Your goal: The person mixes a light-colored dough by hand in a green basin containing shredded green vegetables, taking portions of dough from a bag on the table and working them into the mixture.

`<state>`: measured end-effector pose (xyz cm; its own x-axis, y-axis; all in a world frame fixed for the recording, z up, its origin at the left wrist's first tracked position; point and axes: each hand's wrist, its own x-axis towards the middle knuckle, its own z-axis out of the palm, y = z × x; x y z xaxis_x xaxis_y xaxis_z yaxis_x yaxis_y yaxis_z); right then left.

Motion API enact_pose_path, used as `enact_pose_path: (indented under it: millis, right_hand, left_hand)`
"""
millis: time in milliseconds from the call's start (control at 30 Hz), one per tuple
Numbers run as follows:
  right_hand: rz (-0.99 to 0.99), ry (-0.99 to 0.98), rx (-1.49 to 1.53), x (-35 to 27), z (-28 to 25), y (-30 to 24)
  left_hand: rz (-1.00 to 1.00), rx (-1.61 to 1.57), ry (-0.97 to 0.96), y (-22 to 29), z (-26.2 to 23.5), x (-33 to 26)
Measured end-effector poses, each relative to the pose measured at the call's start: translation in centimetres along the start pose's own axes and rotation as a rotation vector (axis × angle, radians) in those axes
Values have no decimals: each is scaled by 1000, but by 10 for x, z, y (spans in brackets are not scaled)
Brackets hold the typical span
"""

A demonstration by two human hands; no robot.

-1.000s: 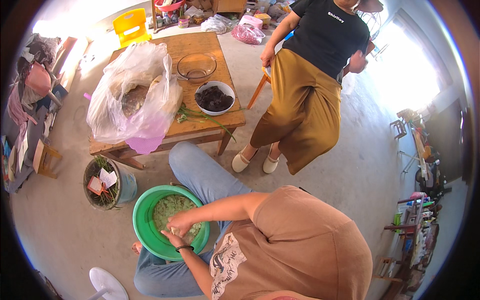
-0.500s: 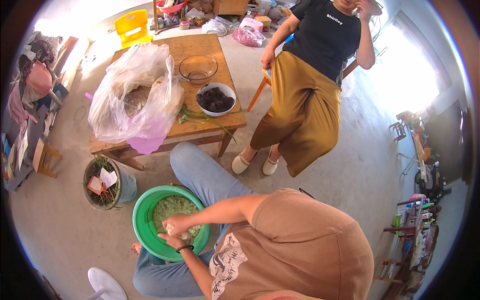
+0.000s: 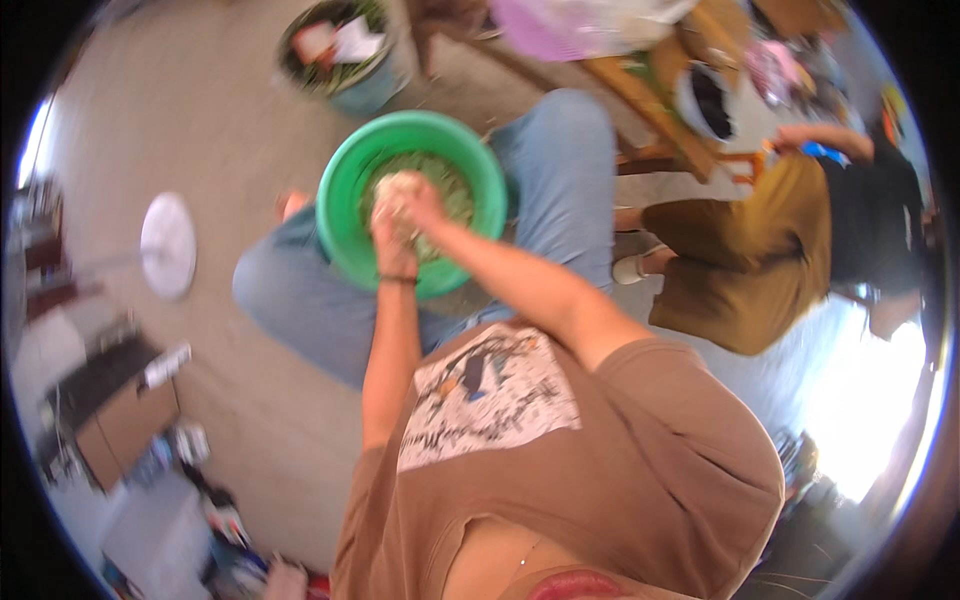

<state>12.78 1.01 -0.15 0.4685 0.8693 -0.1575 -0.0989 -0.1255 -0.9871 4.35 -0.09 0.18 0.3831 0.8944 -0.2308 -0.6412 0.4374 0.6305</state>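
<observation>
Between my knees stands a green plastic basin with a pale, greenish-white chopped mixture in its bottom. My left hand, with a dark bracelet at its wrist, is over the basin and cupped against my right hand. Both hands are closed together around a whitish clump that looks like the same mixture. Motion blur smears the fingers, and most of the clump is hidden by them.
A bucket with green stalks and papers stands beyond the basin. A wooden table bears a plastic bag and a bowl of dark food. At right sits a person in brown trousers. A white round stand base lies left.
The whole view has swung, so the basin appears higher and the table and seated person farther right. My hands stay pressed together over the basin.
</observation>
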Motion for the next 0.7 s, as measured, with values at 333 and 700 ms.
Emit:
enact_pose_path:
  millis: [333, 700]
  right_hand:
    - [479, -92, 202, -29, 1, -8]
    - [-142, 62, -389, -57, 15, -14]
  left_hand:
    - [-34, 228, 289, 18, 3, -25]
    - [105, 434, 598, 2, -25, -18]
